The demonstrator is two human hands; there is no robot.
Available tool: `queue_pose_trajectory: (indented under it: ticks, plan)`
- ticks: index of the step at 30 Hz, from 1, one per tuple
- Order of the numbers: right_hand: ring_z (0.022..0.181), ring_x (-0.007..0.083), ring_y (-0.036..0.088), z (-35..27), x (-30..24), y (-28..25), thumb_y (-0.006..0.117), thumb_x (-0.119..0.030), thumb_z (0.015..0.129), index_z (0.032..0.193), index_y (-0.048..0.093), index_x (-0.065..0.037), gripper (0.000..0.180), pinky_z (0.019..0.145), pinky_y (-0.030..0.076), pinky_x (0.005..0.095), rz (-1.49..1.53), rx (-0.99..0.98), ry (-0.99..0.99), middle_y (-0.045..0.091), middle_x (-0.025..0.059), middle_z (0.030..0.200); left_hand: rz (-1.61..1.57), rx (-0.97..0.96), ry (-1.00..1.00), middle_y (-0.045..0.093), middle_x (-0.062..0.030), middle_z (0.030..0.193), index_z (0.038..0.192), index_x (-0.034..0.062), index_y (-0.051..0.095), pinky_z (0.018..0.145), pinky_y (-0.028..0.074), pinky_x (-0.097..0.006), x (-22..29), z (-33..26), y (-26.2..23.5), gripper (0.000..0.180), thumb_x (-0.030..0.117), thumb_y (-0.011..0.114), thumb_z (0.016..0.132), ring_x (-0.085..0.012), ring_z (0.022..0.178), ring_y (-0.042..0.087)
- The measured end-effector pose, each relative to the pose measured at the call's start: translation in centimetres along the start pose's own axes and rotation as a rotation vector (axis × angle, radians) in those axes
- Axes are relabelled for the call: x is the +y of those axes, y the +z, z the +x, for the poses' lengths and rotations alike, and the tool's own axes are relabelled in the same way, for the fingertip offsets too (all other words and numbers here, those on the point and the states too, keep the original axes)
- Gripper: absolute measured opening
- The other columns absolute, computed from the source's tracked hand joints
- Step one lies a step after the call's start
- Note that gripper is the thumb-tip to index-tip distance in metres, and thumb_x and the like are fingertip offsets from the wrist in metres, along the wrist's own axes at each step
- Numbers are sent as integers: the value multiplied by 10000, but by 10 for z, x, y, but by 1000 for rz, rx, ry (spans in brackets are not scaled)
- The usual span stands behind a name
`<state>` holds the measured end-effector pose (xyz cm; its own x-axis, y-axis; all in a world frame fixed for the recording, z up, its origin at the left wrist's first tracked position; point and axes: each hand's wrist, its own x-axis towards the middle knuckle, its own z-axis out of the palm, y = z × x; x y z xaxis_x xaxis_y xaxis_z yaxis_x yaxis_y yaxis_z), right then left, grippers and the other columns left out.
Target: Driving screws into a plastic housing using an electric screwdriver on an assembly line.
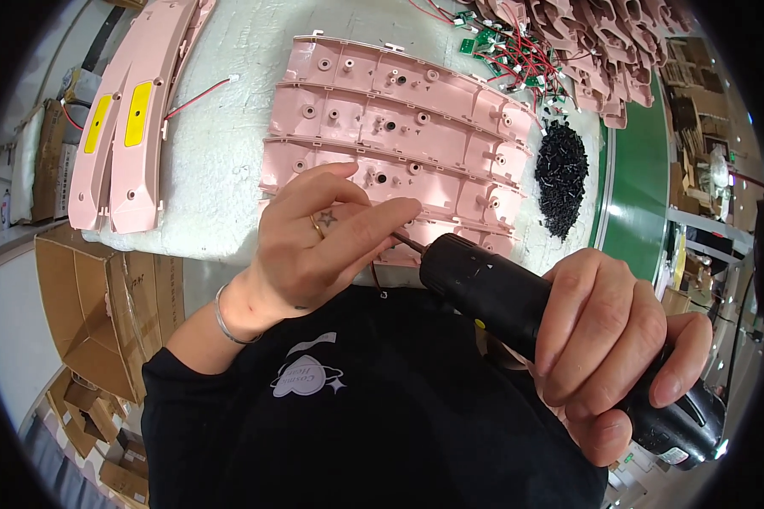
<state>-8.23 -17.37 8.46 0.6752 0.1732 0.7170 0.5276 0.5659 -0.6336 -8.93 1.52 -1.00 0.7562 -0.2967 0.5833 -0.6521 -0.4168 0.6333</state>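
Note:
My right hand (607,339) is wrapped round a black electric screwdriver (484,284), which lies slanted with its bit toward the upper left. Close to the bit (409,242), the fingers of my left hand (314,242) are drawn together in a pinch; whatever they hold is hidden. Beneath and beyond that hand, several curved pink plastic shells (450,136) lie side by side, inner faces up, showing posts and holes. The nearest shell is partly covered by my left hand and the screwdriver.
A heap of small black screws or pins (562,178) lies right of the shells. Behind it are green circuit boards with red wires (518,59) and piled pink parts (611,42). Pink shells with yellow labels (136,127) lie at the left, above an open cardboard box (102,297).

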Motion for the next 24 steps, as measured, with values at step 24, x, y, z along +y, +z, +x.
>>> queue_pose_trajectory:
  ticks: [24]
  plan:
    - [450,148,486,-2,-33,-46,592,-70,805,1051,374,-91,329,511,424,304,-293,265,-89,508,24,607,213,-243,191,584,-176,1053,1083,35,585,802,497,-412,-54,136,37,308,43,585,775,-311,964,573]
